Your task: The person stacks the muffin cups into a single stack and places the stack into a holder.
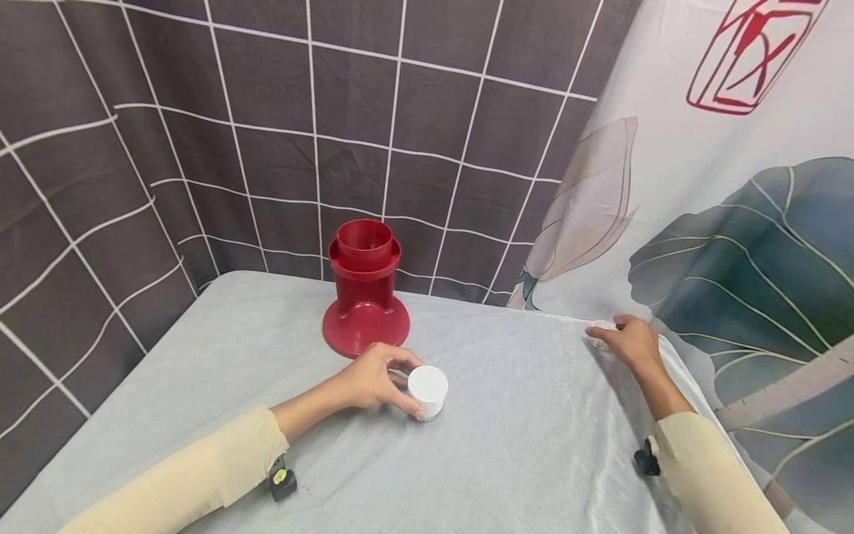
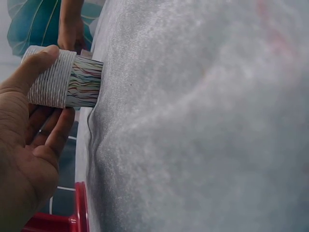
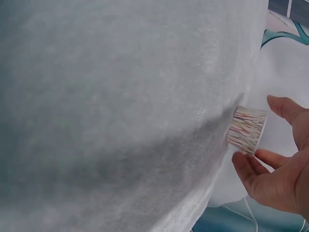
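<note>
A stack of small paper cups (image 2: 53, 77), white ribbed rims above a body with coloured wavy lines, stands near the table's middle. My left hand (image 1: 373, 378) grips the stack around its rims, thumb on one side and fingers on the other. At the far right corner sits a single paper cup (image 3: 247, 129) with the same wavy lines. Around it my right hand (image 1: 630, 340) is spread, with a gap showing between thumb and cup in the right wrist view; the fingertips (image 3: 240, 158) are right at its other side.
A red plastic stand (image 1: 365, 334) with a wide round foot and an open tube on top rises behind my left hand. Pale cloth covers the table (image 1: 507, 437). A dark checked curtain (image 1: 427, 111) and a leaf-printed curtain (image 1: 667, 148) hang along the back and right.
</note>
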A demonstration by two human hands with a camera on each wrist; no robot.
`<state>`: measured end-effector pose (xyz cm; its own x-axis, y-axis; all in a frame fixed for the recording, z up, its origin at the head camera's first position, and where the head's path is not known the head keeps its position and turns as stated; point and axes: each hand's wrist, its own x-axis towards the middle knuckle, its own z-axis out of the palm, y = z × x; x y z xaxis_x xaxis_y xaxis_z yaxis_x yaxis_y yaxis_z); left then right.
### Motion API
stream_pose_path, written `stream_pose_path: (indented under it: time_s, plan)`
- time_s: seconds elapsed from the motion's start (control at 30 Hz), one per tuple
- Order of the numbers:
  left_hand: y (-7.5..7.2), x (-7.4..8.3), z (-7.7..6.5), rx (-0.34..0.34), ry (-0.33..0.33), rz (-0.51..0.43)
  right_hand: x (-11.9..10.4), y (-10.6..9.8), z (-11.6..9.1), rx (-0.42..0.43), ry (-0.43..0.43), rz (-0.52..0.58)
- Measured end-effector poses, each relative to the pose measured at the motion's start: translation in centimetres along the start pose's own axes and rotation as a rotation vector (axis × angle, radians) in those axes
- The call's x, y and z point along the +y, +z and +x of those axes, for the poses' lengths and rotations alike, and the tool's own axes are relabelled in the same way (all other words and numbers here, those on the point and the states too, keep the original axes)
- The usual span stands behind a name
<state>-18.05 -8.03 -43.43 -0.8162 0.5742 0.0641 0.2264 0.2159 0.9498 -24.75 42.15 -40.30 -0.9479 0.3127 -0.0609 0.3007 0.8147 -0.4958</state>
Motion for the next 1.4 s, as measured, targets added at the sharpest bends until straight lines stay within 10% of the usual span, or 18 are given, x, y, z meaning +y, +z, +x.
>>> stream_pose_path:
  time_s: [0.57,1.4]
  plan:
    - [0.0,-0.1,0.0,0.001,-0.003,0.008,-0.6,1.5,-0.8,0.101,-0.141,0.064]
    - [0.1,-0.4,0.2,0.000,-0.005,-0.008,-9.9,4.9,-6.1,0.052,-0.461,0.170]
